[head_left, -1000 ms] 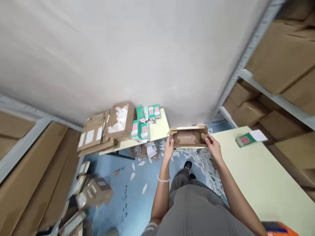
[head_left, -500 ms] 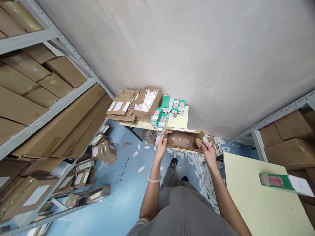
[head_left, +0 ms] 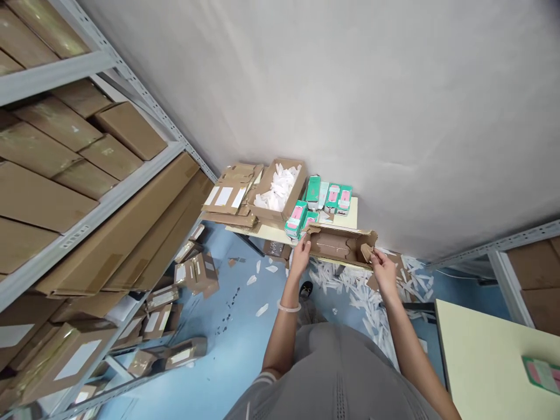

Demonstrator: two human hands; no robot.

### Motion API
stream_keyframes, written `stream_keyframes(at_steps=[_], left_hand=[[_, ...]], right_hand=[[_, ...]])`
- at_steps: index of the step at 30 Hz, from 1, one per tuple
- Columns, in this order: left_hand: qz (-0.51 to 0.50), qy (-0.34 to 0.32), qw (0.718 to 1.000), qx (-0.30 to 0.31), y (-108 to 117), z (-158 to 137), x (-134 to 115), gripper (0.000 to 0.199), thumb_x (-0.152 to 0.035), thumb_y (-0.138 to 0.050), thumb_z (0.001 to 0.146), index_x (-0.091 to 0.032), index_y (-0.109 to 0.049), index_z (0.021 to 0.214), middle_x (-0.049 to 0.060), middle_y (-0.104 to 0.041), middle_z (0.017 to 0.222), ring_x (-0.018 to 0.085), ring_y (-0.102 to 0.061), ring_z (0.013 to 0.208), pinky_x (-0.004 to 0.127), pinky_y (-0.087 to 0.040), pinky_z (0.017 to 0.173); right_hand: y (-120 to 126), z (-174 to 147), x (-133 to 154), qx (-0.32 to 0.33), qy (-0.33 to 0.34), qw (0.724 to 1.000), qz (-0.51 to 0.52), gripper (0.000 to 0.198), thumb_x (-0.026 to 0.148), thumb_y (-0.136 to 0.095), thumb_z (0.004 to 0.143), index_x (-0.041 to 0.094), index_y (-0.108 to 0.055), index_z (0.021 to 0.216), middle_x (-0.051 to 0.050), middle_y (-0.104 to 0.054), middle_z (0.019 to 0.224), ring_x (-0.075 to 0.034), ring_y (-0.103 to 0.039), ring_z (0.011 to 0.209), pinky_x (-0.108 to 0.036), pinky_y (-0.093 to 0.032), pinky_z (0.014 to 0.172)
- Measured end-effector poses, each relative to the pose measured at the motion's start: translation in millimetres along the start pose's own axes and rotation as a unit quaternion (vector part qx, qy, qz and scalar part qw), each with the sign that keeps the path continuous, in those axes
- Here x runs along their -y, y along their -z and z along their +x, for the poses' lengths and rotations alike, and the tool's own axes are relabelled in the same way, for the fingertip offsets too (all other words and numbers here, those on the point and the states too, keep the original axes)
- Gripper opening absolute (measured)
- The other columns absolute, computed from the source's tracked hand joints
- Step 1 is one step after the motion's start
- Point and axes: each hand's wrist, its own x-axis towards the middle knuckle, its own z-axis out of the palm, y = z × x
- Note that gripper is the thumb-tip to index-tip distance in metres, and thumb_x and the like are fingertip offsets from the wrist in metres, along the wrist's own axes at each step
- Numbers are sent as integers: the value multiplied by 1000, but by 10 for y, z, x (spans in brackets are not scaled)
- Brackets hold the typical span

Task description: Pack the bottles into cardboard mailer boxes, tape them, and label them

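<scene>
Open cardbd box [head_left: 332,244] is held btwn L hand [head_left: 301,256] & R hand [head_left: 385,273]; L end gripped, R flap pinched. Green cartons [head_left: 314,190] seen on far bench [head_left: 349,219].

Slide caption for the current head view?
Left hand and right hand hold an open cardboard box above a floor littered with scraps.

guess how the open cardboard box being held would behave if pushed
The open cardboard box is probably light for its size, since its walls look thin. The end flap at the right grip likely bends easily, as it angles inward.
</scene>
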Motion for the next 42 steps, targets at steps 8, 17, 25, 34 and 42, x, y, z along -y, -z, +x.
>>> stream_keyframes(at_steps=[8,17,25,34,42], left_hand=[[31,-8,997,77,435,1008,-24,50,-35,-47,96,-17,-49,143,11,-44,154,22,-37,145,38,-27,121],[185,-10,979,87,1008,1565,-376,37,-37,-39,99,-19,-67,117,8,-71,121,23,-63,116,35,-47,103],[438,68,896,-11,1455,2408,-340,48,-29,-49,95,-16,-47,141,19,-54,140,29,-56,127,35,-45,100],[428,109,896,55,1200,2594,-45,57,-15,-58,84,-16,-50,140,23,-49,141,29,-63,117,36,-48,98],[409,54,911,14,1174,2549,-85,43,-7,-40,89,-14,-62,125,21,-64,122,28,-61,120,38,-46,101]], right_hand=[[-799,354,229,-14,-15,1000,-11,62,46,-49,76,9,-70,121,-19,-70,121,-32,-64,113,-44,-46,100],[-1041,494,128,-18,-62,991,-114,62,46,-46,77,12,-70,123,-17,-73,114,-34,-65,111,-45,-48,95],[-1078,483,24,-50,-77,991,-97,59,46,-50,76,14,-72,120,-15,-75,110,-32,-68,104,-44,-50,92],[-1087,457,211,-57,-63,984,-158,56,42,-48,77,14,-72,119,-15,-76,104,-32,-68,99,-41,-50,86],[-1087,390,281,-47,-58,981,-177,58,41,-44,79,14,-70,123,-16,-76,103,-32,-69,94,-42,-50,84]])
